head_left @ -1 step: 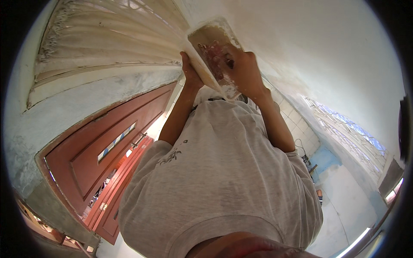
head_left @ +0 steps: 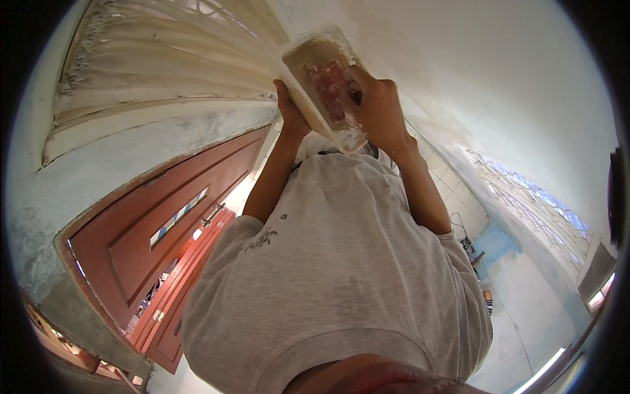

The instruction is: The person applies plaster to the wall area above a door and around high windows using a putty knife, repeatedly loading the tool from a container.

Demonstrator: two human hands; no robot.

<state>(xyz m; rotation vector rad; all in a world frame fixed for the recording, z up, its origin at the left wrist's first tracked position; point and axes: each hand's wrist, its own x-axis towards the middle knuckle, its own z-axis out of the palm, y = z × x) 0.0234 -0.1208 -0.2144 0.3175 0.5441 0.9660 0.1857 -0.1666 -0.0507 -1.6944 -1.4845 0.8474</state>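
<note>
A whitish rectangular tub (head_left: 308, 110), smeared with white paste, is held up tilted before my chest. My left hand (head_left: 291, 110) supports its left side, the thumb standing up along the wall and the other fingers hidden beneath. My right hand (head_left: 382, 108) reaches over the right rim with curled fingers. A pinkish-red flat piece (head_left: 330, 82), streaked with white, lies within the tub against these fingers, which are closed on its edge. Its exact kind cannot be made out.
A pale curtain (head_left: 170, 62) hangs over a window at the upper left, above a reddish-brown door (head_left: 125, 243). To the right rises a white wall (head_left: 512, 79), with a patterned ventilation grille (head_left: 531, 197). A cable (head_left: 457, 223) runs near pale tiles.
My right hand and the pinkish-red piece have shifted slightly within the tub, and the piece looks less blurred. The tub has moved a little; my left hand keeps its hold.
</note>
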